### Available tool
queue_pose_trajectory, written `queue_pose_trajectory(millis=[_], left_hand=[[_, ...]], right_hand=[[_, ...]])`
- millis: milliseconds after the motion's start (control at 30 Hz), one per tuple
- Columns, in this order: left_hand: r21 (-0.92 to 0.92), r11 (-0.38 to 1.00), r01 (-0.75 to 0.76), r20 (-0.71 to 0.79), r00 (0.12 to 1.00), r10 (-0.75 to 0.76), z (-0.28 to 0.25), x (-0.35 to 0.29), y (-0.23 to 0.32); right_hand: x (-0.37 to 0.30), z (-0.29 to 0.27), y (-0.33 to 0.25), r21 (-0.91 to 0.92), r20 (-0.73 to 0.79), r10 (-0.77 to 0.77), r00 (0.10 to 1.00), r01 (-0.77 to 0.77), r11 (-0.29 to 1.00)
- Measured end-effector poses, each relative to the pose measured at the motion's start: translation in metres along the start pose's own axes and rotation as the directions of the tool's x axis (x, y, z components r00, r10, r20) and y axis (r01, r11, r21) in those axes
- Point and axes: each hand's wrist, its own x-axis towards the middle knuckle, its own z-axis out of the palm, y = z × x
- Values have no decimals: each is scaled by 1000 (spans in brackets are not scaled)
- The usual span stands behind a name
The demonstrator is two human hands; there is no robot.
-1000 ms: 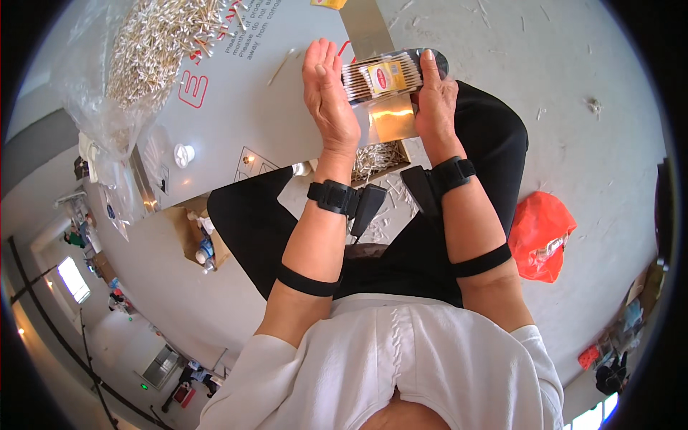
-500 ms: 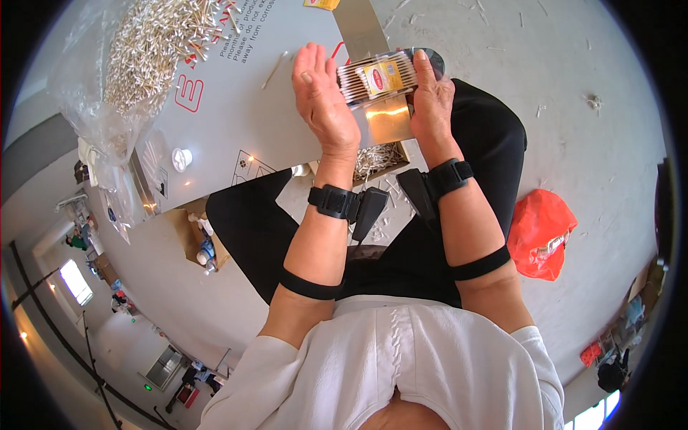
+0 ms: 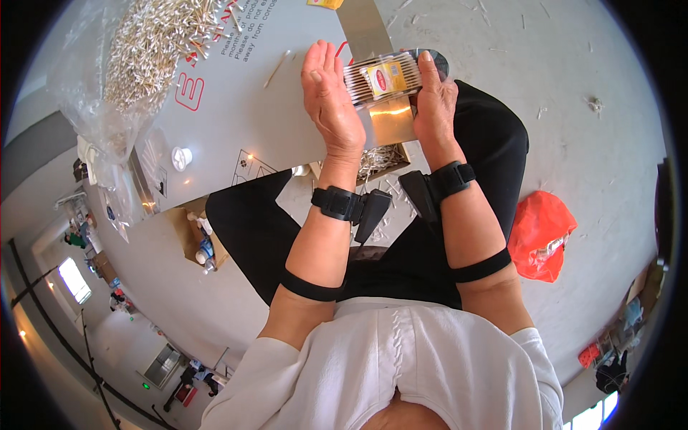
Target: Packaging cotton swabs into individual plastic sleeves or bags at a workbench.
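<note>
A clear pack of cotton swabs (image 3: 385,80) with a yellow and white label is held up over the table edge. My right hand (image 3: 435,107) grips its right end, thumb on top and fingers hidden underneath. Flat and upright, my left hand (image 3: 333,111) has its fingers stretched out, its palm edge against or very near the pack's left end. Behind my right thumb shows a dark rounded thing (image 3: 438,63) whose kind I cannot make out. Below the pack is a shiny metal plate (image 3: 393,127).
A large plastic bag of loose cotton swabs (image 3: 147,68) lies on the grey table (image 3: 236,129), with a single swab (image 3: 276,69) and a small white cap (image 3: 181,158). An open box of swabs (image 3: 383,163) sits below the edge. A red bag (image 3: 542,236) rests on the floor.
Both hands and the pack of cotton swabs have shifted slightly to the right. The grip of my right hand and the flat pose of my left look the same.
</note>
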Motion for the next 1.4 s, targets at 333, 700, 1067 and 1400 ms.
queue_pose_trajectory(millis=[333,700,1067,1400], left_hand=[[-24,1000,-8,-32,999,7,15,-4,-3],[-2,1000,-12,10,1000,12,14,-3,1],[680,732,-29,-186,959,211,-135,24,30],[853,521,-4,-73,989,128,-184,116,53]], right_hand=[[-11,11,-12,126,9,-49,999,47,991],[-14,8,-17,217,-1,122,993,-119,969],[-52,29,-60,-507,408,-521,750,661,553],[-23,130,-36,-611,736,-244,632,774,163]])
